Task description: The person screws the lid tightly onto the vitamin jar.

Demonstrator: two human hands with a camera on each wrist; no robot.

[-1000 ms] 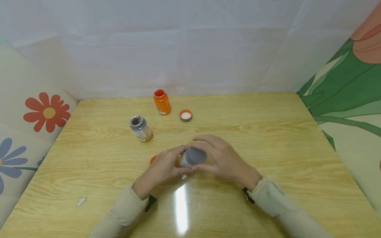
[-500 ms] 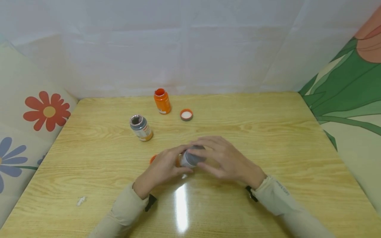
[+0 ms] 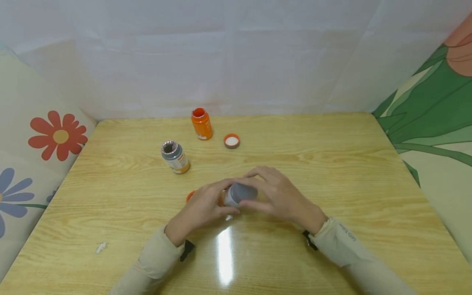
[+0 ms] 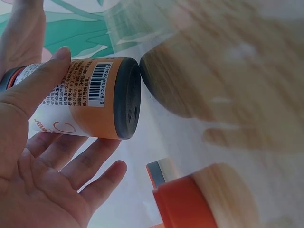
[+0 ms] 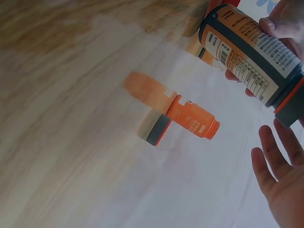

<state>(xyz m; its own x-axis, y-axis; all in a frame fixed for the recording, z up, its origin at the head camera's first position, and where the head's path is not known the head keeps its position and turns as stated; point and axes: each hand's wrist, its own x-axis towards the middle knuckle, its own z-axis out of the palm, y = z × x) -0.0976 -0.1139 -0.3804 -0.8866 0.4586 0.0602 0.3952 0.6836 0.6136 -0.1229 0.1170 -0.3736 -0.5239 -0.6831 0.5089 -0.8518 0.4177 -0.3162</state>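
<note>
My left hand point(image 3: 200, 209) grips the body of a supplement bottle point(image 4: 99, 102) with an orange and white label, thumb across the top in the left wrist view. The bottle's base stands close over its reflection in the table. On its other end sits a dark grey cap point(image 5: 290, 105) with an orange band below it. My right hand point(image 3: 282, 196) holds this cap between thumb and index finger in the head view. Three fingertips point(image 5: 268, 140) of that hand show apart from the cap in the right wrist view. An orange-rimmed piece point(image 3: 189, 196) peeks out from behind my left hand.
Farther back on the wood-patterned table point(image 3: 332, 164) stand an uncapped orange bottle point(image 3: 202, 126) and an uncapped grey bottle point(image 3: 178, 159). A loose cap point(image 3: 232, 141) lies upturned to the right of the orange bottle. White sheeting point(image 3: 258, 73) hangs behind the table.
My right hand's fingers loosened and drew slightly back from the cap half a second ago; now thumb and index finger are round it again. My left hand and the bottle stay put.
</note>
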